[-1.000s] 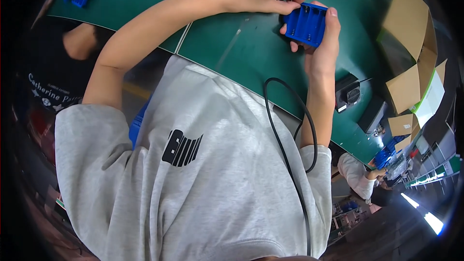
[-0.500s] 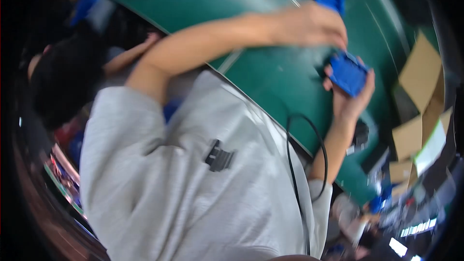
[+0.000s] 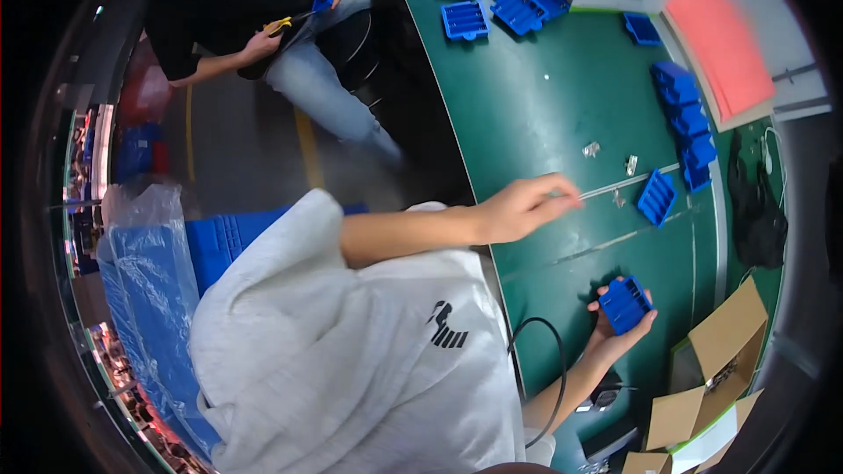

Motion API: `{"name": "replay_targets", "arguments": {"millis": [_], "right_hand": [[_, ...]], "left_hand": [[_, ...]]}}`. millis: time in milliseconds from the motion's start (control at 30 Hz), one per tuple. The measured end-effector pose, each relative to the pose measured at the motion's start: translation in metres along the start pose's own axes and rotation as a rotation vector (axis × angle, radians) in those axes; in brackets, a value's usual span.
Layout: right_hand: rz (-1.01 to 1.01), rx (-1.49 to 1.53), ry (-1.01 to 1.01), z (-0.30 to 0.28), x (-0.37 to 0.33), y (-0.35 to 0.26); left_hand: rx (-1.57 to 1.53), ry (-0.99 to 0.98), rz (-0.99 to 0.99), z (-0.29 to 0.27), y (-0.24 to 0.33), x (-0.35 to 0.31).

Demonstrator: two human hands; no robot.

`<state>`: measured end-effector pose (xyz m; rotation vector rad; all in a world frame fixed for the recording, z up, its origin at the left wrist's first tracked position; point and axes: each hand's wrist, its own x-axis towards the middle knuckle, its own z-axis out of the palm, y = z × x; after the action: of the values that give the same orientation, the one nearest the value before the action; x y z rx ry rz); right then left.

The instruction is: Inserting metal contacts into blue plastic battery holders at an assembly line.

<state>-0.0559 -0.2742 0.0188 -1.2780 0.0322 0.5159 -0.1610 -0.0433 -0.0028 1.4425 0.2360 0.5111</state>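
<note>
My right hand (image 3: 615,333) holds a blue slotted plastic case (image 3: 626,305), shaped like a battery holder, over the green table. Its parallel slots face up, the thumb lies along one side and fingertips show at the other. Further left, my left hand (image 3: 531,209) is above the table near its edge, thumb and forefinger pinched together. Whether anything small is between them I cannot make out. Small shiny metal pieces (image 3: 631,165) lie beyond the left hand. Near them rests another blue slotted case (image 3: 657,197).
More blue cases (image 3: 520,9) lie at the far end, and a row of them (image 3: 688,123) runs along the back. An open cardboard box (image 3: 716,369) stands at the right. A black cable (image 3: 562,360) hangs by my right forearm. A seated co-worker holds a yellow-handled tool (image 3: 277,27).
My left hand has drawn away from the case in my right hand, back toward the table edge. The right hand still holds the case. The whole view has turned.
</note>
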Motion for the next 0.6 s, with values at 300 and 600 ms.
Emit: {"name": "replay_targets", "arguments": {"millis": [300,600], "right_hand": [[-0.003,0.018,-0.011,-0.005,-0.005,-0.001],[0.016,0.086,-0.011,-0.007,-0.004,-0.003]], "left_hand": [[0.330,-0.011,-0.038,-0.058,0.013,-0.045],[0.226,0.495,-0.033,-0.129,0.025,-0.038]]}}
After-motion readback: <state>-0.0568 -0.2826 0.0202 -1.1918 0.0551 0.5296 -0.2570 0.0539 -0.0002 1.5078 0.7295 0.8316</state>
